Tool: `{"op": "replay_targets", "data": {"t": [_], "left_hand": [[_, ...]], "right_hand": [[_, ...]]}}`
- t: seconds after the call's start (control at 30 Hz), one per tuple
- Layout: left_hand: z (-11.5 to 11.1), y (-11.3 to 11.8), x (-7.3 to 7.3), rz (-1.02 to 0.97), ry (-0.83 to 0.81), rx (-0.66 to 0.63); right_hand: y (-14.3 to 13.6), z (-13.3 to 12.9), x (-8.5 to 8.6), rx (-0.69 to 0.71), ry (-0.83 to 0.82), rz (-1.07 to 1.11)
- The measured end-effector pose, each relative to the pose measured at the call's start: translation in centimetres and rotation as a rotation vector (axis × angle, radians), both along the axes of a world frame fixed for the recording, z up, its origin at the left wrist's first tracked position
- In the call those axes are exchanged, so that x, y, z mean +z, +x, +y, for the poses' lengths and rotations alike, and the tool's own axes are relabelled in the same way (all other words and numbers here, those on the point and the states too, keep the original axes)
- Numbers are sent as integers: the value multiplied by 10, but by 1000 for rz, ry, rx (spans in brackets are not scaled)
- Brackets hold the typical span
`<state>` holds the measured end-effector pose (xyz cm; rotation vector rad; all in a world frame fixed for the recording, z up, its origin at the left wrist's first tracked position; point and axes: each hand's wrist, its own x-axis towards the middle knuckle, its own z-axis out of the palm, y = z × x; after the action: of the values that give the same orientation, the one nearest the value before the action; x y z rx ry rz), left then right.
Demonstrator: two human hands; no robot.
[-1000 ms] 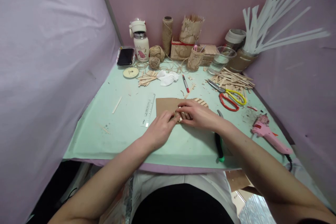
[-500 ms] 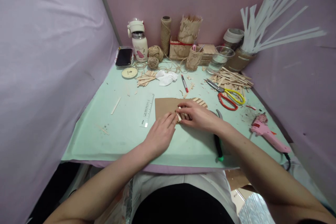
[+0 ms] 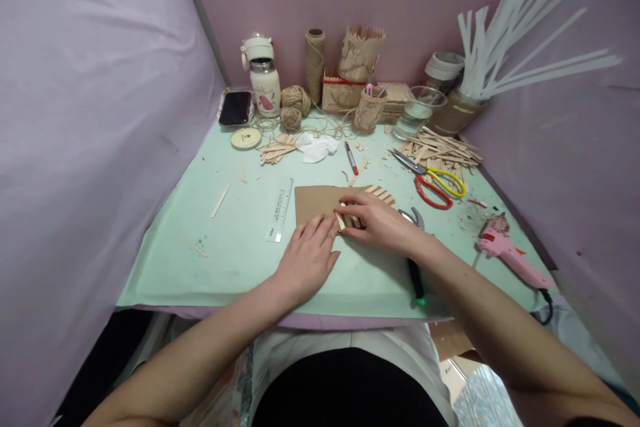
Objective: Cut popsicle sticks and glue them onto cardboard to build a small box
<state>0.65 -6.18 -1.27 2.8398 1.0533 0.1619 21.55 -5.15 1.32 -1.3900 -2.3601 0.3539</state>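
Note:
A piece of brown cardboard [image 3: 320, 200] lies in front of me on the table, with pale wooden strips [image 3: 381, 195] laid slantwise in a row over its right part. My left hand [image 3: 311, 253] rests flat on the cardboard's lower edge, fingers stretched out and thumb apart. My right hand [image 3: 375, 221] reaches over the striped part from the right. Its thumb and fingertips are at the two ends of a short wooden strip [image 3: 341, 220], pressed to the cardboard. The right palm hides some strips. Just right of that hand lie black-handled cutters [image 3: 415, 273], partly under my forearm.
A clear ruler [image 3: 281, 210] lies left of the cardboard. Scissors [image 3: 430, 180], a pink glue gun [image 3: 515, 257] and a heap of wooden sticks [image 3: 443, 150] are on the right. A red pen [image 3: 351, 159], tissue [image 3: 316, 147], twine balls [image 3: 295, 103] and a water cup [image 3: 420, 113] stand or lie behind.
My left hand's fingers have spread and flattened, and its thumb has moved out to the right. My right hand stays at the same strip.

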Motion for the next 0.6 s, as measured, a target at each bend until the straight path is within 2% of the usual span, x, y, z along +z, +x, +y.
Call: {"op": "replay_targets", "data": {"t": [0.6], "left_hand": [[0,-1,-6,-52,35,-6]], "right_hand": [[-1,0,1,-10,-22,6]]}}
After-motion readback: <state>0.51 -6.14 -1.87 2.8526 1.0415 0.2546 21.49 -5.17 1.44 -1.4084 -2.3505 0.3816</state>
